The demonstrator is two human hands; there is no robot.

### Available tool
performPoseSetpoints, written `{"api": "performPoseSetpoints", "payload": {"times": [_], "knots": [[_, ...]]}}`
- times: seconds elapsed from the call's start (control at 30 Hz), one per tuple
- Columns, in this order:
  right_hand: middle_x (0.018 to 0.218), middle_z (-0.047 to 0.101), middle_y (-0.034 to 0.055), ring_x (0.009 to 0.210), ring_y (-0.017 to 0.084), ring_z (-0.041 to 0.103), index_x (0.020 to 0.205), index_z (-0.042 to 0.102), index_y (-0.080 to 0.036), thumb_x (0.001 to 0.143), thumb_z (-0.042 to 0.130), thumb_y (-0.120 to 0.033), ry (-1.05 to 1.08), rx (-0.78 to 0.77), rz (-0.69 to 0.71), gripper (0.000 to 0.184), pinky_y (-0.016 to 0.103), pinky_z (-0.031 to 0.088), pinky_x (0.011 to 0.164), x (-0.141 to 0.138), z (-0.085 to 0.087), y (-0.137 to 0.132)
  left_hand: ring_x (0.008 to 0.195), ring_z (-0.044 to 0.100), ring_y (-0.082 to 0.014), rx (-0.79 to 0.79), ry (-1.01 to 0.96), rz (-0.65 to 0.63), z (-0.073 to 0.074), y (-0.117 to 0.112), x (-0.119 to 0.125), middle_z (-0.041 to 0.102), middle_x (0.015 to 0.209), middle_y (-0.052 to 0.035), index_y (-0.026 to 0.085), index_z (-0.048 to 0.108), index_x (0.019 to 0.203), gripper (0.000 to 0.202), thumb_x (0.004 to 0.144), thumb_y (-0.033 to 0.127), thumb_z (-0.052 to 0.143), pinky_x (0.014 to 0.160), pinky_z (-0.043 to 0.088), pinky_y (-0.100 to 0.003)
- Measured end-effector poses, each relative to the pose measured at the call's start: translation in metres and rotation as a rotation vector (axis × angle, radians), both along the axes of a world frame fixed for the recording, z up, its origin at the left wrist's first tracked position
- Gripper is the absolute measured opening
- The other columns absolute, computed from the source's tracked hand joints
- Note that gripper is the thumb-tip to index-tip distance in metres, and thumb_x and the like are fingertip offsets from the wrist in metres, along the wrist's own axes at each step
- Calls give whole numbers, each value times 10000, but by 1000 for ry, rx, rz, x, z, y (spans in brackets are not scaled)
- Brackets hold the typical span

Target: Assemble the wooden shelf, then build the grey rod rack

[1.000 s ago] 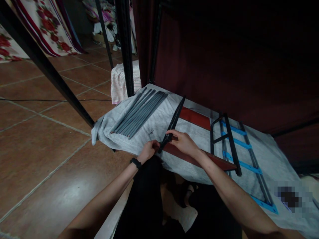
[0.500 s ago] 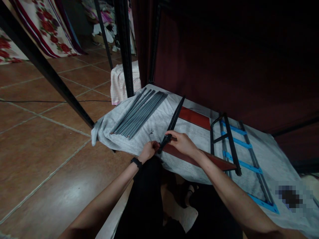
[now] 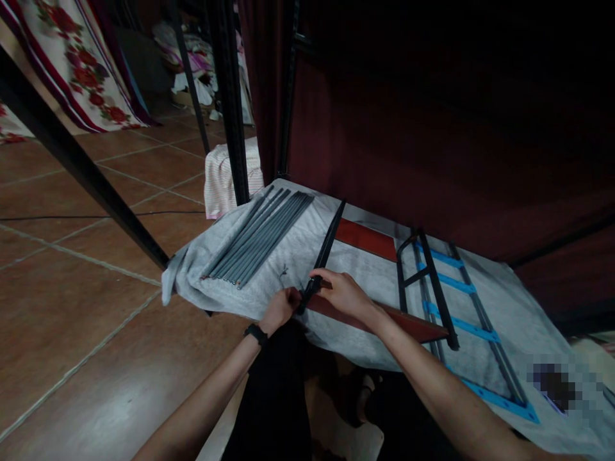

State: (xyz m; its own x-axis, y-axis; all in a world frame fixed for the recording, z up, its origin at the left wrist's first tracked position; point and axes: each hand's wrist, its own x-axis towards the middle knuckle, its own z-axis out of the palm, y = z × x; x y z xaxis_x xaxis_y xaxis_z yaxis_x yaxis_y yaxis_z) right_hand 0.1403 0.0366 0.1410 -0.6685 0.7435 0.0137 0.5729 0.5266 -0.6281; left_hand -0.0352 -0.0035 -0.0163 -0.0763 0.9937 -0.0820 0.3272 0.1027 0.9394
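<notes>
A long black metal side frame (image 3: 330,238) stands across the cloth-covered table, fixed or resting at the left end of a reddish-brown board (image 3: 398,318). My right hand (image 3: 350,296) is closed around the frame near its front end, thumb and fingers on the bar. Beside it, my left hand (image 3: 280,308) pinches at the frame's front lower end. Whatever lies between its fingertips is too small and hidden to name. Another black side frame (image 3: 438,291) stands at the board's right end. A few small dark screw-like pieces (image 3: 284,272) lie on the cloth near my left hand.
Several grey tubes (image 3: 262,237) lie side by side at the table's left. A second red-brown board (image 3: 368,239) lies behind. Black rails with blue crosspieces (image 3: 483,330) lie at right. Black uprights (image 3: 230,102) and a slanting post (image 3: 86,160) stand around the table (image 3: 533,320).
My view has shifted slightly, so everything sits a little lower and to the left. Both hands keep their places on the black frame.
</notes>
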Motion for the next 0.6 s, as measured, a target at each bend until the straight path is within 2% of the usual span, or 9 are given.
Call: {"api": "performPoseSetpoints", "payload": {"times": [0.17,0.33,0.6], "knots": [[985,734,-25,913,172,680,1208,616,-324,837,561,-178,-5,1,-5,402,246,481,779,-1,-2,0,702,584,-146,39,100,-39,10,-5,1,650,750,-25,151,626,803,164,741,66,500,662,411,-247],[1021,731,-25,938,171,679,1211,618,-327,835,548,-161,0,-3,-2,417,245,484,815,-2,-5,0,851,603,-179,104,323,-108,18,-7,-1,645,949,-85,151,667,868,202,777,61,511,777,424,-278],[1000,735,-28,908,168,682,1183,638,-330,833,565,-186,-7,2,-1,386,232,475,788,-3,-1,-2,761,585,-163,147,516,-254,12,1,-8,601,900,-74,159,608,824,161,827,90,463,682,392,-261]]}}
